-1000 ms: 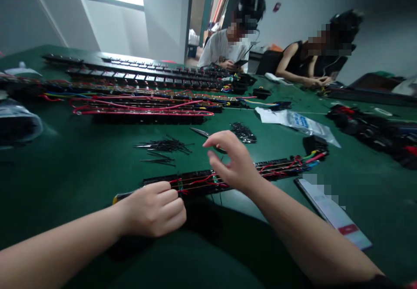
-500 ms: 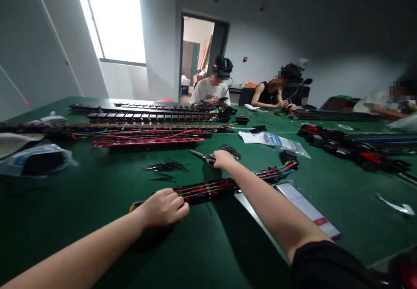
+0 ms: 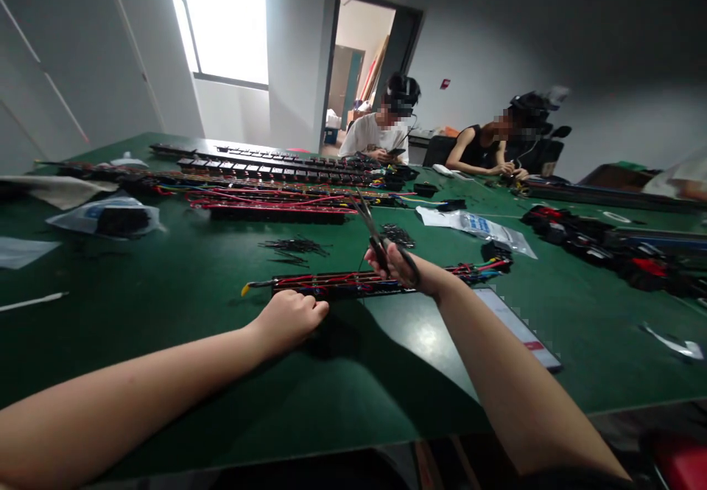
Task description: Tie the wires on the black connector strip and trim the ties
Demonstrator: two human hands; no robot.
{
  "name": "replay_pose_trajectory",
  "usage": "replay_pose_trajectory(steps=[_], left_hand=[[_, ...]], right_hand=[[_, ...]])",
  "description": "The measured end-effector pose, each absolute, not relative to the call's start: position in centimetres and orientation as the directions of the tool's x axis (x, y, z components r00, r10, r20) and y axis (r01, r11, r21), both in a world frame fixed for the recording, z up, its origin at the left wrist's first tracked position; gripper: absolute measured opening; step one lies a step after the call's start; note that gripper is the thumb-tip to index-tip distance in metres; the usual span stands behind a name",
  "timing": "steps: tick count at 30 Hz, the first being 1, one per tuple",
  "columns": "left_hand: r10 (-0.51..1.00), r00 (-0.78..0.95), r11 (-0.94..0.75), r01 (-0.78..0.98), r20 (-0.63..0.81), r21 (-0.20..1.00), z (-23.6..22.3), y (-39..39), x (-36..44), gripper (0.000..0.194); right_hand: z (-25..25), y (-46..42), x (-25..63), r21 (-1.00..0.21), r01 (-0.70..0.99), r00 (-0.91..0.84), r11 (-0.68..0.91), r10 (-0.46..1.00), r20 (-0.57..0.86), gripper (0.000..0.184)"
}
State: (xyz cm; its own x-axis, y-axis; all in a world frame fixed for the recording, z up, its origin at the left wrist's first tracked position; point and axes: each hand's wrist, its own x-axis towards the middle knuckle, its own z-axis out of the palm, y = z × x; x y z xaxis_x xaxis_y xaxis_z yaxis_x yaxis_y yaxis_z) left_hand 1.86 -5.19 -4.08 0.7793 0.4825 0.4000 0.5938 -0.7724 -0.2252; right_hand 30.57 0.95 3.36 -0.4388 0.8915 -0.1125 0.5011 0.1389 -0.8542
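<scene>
Green table [image 3: 331,401], widest thing there, ran toward far wall [image 3: 480,40]. Far strips [image 3: 270,173] lay stacked in rows across it. Nearer, strip [image 3: 343,284] lay crosswise, yellow tip [image 3: 246,290] out left! Phone [image 3: 513,328] lay just beside its right end. Hands apart: left hand [image 3: 292,315] curled at strip's near edge, couldn't tell if gripping; right hand [image 3: 395,263] clamped on scissors [image 3: 376,239] above strip, blades pointing away. Ties [image 3: 298,245] lay beyond, two piles.

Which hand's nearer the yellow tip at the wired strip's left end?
Left. The left hand is just right of the yellow tip and closer to the camera; the right hand, gripping the scissors, is much farther right.
</scene>
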Motion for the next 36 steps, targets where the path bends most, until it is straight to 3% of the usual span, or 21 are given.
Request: replay_pose_trajectory(steps=[3, 6, 7, 12, 15, 17, 19, 22, 36], left_hand=[[0.483, 0.777, -0.769, 0.597, 0.404, -0.227, -4.8, -5.4, 1.7, 0.012], [0.465, 0.784, -0.777, 0.584, 0.411, -0.235, -5.6, -5.0, 1.5, 0.010], [0.458, 0.788, -0.780, 0.578, 0.411, -0.239, -5.9, -4.8, 1.4, 0.009], [0.411, 0.788, -0.791, 0.558, 0.458, -0.251, -6.7, -4.2, 0.4, 0.025], [0.348, 0.772, -0.799, 0.541, 0.531, -0.262, -6.4, -3.7, 0.0, 0.020], [0.312, 0.756, -0.803, 0.534, 0.576, -0.266, -6.1, -3.5, -0.2, 0.021], [0.288, 0.741, -0.805, 0.530, 0.607, -0.266, -5.8, -3.4, -0.2, 0.026], [0.262, 0.729, -0.807, 0.525, 0.633, -0.270, -5.4, -3.4, -0.1, 0.029], [0.189, 0.715, -0.806, 0.504, 0.673, -0.310, -4.5, -3.5, 0.1, 0.027]], right_hand=[[2.4, -0.9, 29.9, -0.920, 0.386, -0.536, 0.068, 0.828, -0.163, 0.039], [0.7, -2.0, 29.0, -0.942, 0.335, -0.618, -0.024, 0.749, -0.239, 0.073], [0.2, -2.1, 28.9, -0.938, 0.343, -0.642, -0.053, 0.715, -0.275, 0.076], [-1.1, -1.2, 31.2, -0.873, 0.476, -0.716, -0.104, 0.530, -0.454, 0.032], [-0.7, -0.3, 33.3, -0.821, 0.565, -0.723, -0.081, 0.430, -0.540, 0.031], [-0.2, 0.0, 34.1, -0.796, 0.603, -0.720, -0.050, 0.395, -0.570, 0.043], [0.1, 0.1, 34.1, -0.780, 0.626, -0.715, -0.014, 0.387, -0.582, 0.063], [0.5, -0.1, 33.3, -0.761, 0.649, -0.705, 0.028, 0.400, -0.586, 0.074], [1.0, -0.8, 31.6, -0.682, 0.731, -0.596, 0.031, 0.517, -0.615, 0.071]])
